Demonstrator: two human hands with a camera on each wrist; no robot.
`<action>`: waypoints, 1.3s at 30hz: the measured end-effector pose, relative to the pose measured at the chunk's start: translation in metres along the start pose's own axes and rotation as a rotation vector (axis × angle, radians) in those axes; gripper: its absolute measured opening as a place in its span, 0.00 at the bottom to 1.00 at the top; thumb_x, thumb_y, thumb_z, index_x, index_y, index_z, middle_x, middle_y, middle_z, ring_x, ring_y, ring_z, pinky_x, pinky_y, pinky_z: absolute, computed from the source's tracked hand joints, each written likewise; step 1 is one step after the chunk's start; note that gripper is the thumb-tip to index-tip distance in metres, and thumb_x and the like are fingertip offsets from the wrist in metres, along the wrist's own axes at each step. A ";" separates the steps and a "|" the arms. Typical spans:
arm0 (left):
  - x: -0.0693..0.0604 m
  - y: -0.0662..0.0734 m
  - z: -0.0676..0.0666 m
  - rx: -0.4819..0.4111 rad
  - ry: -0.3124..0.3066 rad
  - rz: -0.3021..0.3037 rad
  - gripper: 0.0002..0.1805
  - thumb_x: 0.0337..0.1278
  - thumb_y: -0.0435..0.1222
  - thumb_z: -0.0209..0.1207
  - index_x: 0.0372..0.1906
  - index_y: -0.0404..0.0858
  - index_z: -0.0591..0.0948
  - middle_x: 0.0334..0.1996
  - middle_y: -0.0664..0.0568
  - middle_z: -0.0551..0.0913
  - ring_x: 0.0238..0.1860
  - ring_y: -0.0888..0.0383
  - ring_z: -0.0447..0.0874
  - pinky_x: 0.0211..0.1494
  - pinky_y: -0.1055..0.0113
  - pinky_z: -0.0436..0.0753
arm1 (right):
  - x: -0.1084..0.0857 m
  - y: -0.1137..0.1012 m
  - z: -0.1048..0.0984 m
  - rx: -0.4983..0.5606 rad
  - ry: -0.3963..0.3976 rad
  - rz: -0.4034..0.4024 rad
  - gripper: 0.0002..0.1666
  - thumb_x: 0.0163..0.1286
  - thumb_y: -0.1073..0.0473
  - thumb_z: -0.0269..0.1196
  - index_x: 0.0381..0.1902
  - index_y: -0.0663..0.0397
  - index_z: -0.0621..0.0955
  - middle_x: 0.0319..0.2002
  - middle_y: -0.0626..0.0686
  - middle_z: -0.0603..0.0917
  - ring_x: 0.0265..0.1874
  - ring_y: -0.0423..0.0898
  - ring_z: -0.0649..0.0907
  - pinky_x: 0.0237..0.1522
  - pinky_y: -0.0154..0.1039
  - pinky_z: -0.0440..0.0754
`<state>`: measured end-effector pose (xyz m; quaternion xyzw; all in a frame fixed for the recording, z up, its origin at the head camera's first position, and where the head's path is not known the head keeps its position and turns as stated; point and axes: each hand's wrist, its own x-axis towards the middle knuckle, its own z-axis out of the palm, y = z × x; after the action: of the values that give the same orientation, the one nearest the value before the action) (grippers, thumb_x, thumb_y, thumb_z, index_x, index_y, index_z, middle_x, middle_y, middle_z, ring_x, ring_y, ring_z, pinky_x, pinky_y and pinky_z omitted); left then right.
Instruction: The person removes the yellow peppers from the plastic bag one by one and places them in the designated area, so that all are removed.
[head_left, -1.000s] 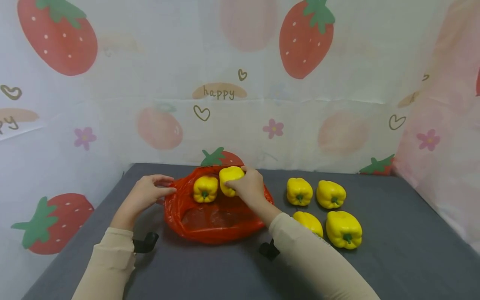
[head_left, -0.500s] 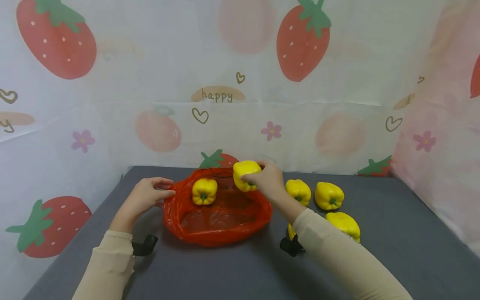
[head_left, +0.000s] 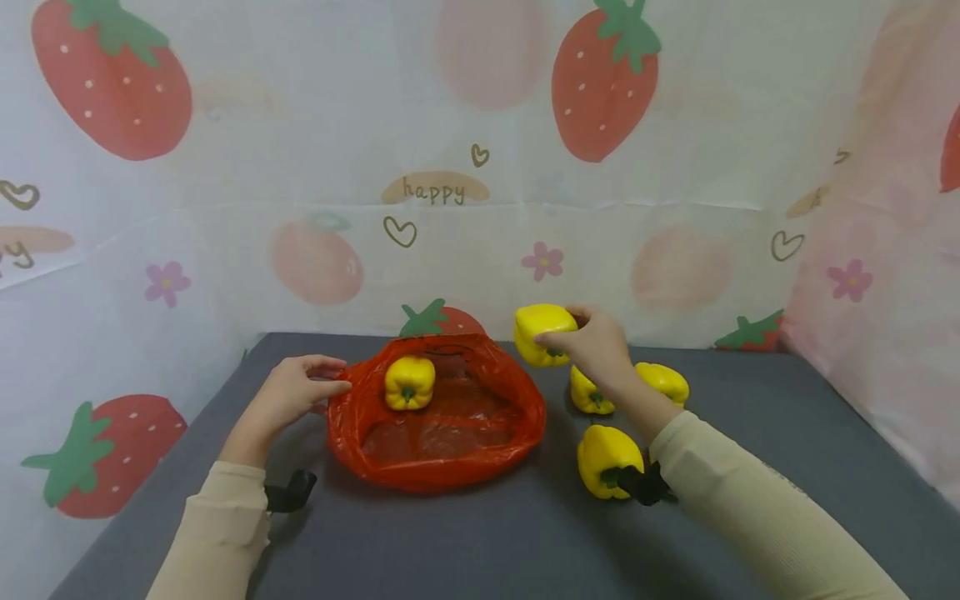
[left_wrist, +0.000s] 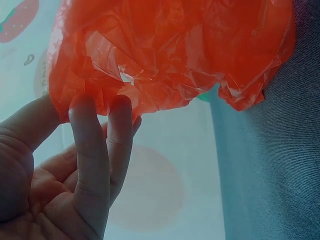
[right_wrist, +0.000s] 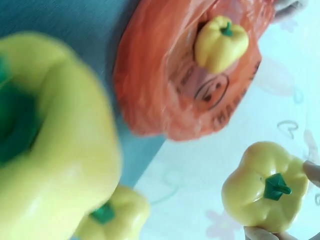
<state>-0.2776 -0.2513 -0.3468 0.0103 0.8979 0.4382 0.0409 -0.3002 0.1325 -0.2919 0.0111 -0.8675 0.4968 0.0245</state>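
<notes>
though outside the red bag (head_left: 442,475), yellow pepper (head_left: 538,333) inside right grip (head_left: 602,346)

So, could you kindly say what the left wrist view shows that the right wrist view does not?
Only left wrist: a strawberry print and a clear look at the left hand holding the red bag.
Only right wrist: yellow peppers, one in the right hand's fingertips, and black printing on the bag.
Both: the bag, table and curtain.
</notes>
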 end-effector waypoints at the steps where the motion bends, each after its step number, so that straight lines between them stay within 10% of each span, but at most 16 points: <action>1: 0.000 0.000 0.000 0.000 0.000 -0.003 0.30 0.66 0.43 0.61 0.66 0.31 0.73 0.61 0.32 0.78 0.45 0.53 0.85 0.48 0.57 0.88 | 0.000 0.002 -0.005 -0.001 0.001 0.001 0.47 0.61 0.50 0.70 0.73 0.62 0.66 0.69 0.61 0.73 0.62 0.57 0.76 0.65 0.50 0.77; 39: 0.001 -0.004 -0.002 -0.015 -0.015 0.031 0.31 0.66 0.44 0.61 0.67 0.30 0.72 0.62 0.32 0.77 0.44 0.55 0.86 0.46 0.58 0.89 | -0.009 0.073 -0.112 -0.158 0.120 0.056 0.56 0.63 0.33 0.65 0.75 0.62 0.62 0.71 0.67 0.68 0.65 0.64 0.71 0.65 0.59 0.74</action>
<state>-0.2788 -0.2551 -0.3491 0.0273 0.8941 0.4452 0.0410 -0.2904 0.2655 -0.2986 -0.0448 -0.9008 0.4271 0.0635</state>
